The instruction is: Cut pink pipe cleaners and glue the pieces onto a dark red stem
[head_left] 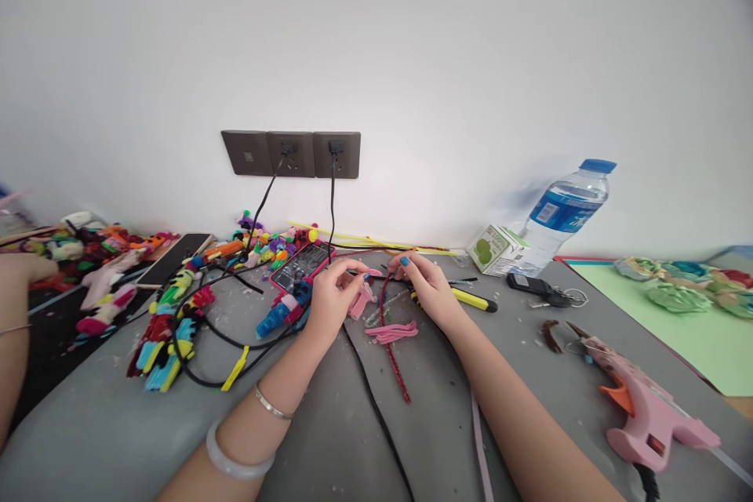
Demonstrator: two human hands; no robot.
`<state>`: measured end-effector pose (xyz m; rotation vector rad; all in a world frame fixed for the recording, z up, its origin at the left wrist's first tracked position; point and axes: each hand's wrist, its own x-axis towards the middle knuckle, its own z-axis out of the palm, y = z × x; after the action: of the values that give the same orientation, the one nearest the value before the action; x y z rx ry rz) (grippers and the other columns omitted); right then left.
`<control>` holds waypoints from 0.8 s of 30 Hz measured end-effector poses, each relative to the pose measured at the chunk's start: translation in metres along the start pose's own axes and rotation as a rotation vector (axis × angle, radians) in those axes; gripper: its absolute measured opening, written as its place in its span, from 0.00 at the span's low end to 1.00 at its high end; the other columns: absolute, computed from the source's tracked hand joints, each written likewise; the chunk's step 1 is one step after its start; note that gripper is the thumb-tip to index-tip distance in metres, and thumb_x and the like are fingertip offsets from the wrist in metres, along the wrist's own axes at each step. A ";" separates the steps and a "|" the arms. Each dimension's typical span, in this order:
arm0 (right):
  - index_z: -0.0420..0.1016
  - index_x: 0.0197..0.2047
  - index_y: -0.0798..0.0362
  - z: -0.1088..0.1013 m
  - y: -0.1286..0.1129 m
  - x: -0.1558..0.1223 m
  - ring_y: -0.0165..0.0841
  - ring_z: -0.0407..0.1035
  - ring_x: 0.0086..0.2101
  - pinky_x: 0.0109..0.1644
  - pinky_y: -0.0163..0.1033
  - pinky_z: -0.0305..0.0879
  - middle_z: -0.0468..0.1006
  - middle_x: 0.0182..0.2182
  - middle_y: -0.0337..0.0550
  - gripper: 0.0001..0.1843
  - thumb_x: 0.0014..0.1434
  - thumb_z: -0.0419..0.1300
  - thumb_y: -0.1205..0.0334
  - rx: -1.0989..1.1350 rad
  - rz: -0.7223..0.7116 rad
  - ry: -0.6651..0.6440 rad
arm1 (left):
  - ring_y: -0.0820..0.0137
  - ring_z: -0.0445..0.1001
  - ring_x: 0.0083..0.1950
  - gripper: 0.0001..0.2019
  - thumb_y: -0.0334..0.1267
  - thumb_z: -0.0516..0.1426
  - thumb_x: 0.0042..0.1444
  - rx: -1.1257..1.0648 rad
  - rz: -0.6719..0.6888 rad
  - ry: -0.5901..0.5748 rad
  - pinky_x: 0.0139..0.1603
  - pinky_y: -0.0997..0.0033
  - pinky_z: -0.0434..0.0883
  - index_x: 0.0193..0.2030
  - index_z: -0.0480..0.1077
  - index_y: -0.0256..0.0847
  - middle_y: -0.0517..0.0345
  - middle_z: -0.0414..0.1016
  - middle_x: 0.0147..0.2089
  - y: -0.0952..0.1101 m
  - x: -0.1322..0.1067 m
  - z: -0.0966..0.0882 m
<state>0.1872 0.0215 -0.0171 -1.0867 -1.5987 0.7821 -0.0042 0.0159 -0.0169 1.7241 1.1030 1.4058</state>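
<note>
My left hand [334, 298] and my right hand [428, 289] face each other over the grey table, fingertips a short gap apart. A red glittery pipe cleaner [393, 357] hangs from the pinched fingertips of my right hand and runs down toward me. The fingers of my left hand are pinched together too; what they hold is too small to make out, though a bit of pink shows close by. Below and between the hands lie folded pink pipe cleaners [391, 332]. A yellow-and-black cutter [474, 299] rests partly behind my right hand.
A pink glue gun [647, 408] lies at right, near keys [576, 297], a tilted water bottle [568, 208] and a small carton [495, 249]. Colourful pipe-cleaner figures [170, 321], two phones and black cables [376, 408] spread leftward. Another person's arm [15, 329] enters at far left.
</note>
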 end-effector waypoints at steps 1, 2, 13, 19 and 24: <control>0.75 0.35 0.51 0.000 0.001 0.000 0.36 0.70 0.32 0.40 0.41 0.68 0.79 0.32 0.45 0.28 0.62 0.51 0.34 0.004 0.004 0.001 | 0.73 0.74 0.29 0.03 0.33 0.58 0.55 -0.008 -0.008 -0.005 0.33 0.74 0.70 0.35 0.74 0.40 0.57 0.79 0.37 0.000 0.000 0.000; 0.75 0.35 0.51 0.000 0.001 0.000 0.36 0.69 0.32 0.40 0.41 0.68 0.79 0.32 0.45 0.28 0.62 0.51 0.34 0.006 0.009 0.002 | 0.73 0.74 0.29 0.03 0.33 0.58 0.55 -0.012 -0.017 -0.007 0.32 0.74 0.69 0.35 0.74 0.40 0.57 0.79 0.36 0.000 0.000 0.001; 0.76 0.35 0.51 -0.001 0.004 0.001 0.36 0.69 0.31 0.40 0.42 0.68 0.79 0.31 0.45 0.29 0.62 0.50 0.34 0.002 0.028 0.009 | 0.71 0.75 0.30 0.04 0.35 0.60 0.52 -0.063 -0.097 -0.027 0.31 0.74 0.69 0.34 0.76 0.39 0.57 0.78 0.31 -0.002 -0.001 0.003; 0.74 0.34 0.51 0.000 0.005 0.002 0.35 0.69 0.30 0.40 0.41 0.67 0.78 0.31 0.44 0.25 0.62 0.52 0.37 0.012 0.034 0.000 | 0.72 0.73 0.30 0.04 0.34 0.59 0.52 -0.027 -0.052 -0.033 0.28 0.75 0.68 0.32 0.76 0.39 0.56 0.80 0.35 -0.007 0.003 0.002; 0.70 0.32 0.50 0.000 0.004 0.002 0.35 0.68 0.31 0.40 0.41 0.67 0.77 0.30 0.43 0.21 0.60 0.56 0.40 0.027 0.037 -0.024 | 0.72 0.73 0.32 0.04 0.33 0.58 0.52 -0.027 -0.029 -0.037 0.28 0.76 0.68 0.33 0.75 0.39 0.56 0.79 0.36 -0.009 0.003 0.002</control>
<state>0.1879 0.0249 -0.0202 -1.0938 -1.5871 0.8421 -0.0035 0.0231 -0.0240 1.7010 1.0805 1.3600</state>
